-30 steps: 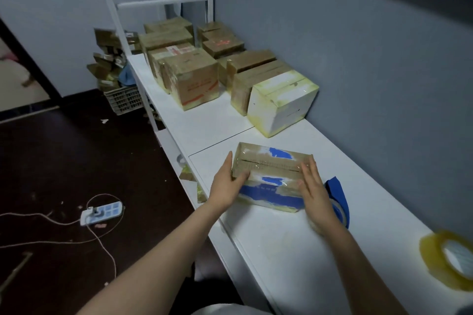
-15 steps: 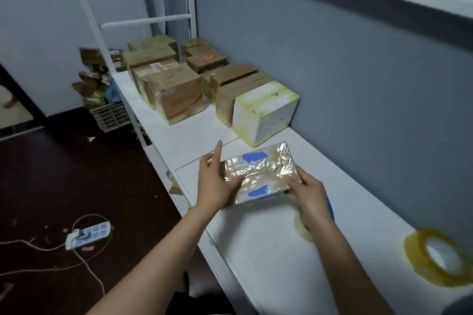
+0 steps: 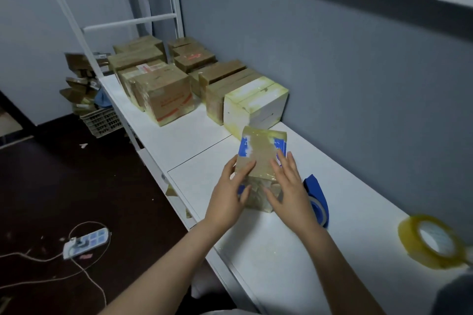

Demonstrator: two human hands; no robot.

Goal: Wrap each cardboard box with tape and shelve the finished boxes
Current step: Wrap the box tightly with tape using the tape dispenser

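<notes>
A small taped box with blue print (image 3: 261, 153) lies lengthwise on the white shelf (image 3: 281, 245), its far end pointing at the white taped box (image 3: 256, 107). My left hand (image 3: 231, 194) holds its near left side, thumb on the top face. My right hand (image 3: 286, 186) lies with spread fingers over its near right side. A blue tape dispenser (image 3: 316, 197) sits just right of my right hand. A yellowish clear tape roll (image 3: 432, 240) lies at the shelf's right end.
Several taped cardboard boxes (image 3: 163, 94) stand in rows at the shelf's far end against the grey wall. A crate (image 3: 101, 120) with cardboard scraps sits on the dark floor beyond. A power strip (image 3: 85, 243) with cables lies on the floor at left.
The box was tipped up and turned between my hands, then laid down lengthwise, pointing away from me. Both hands stayed on it.
</notes>
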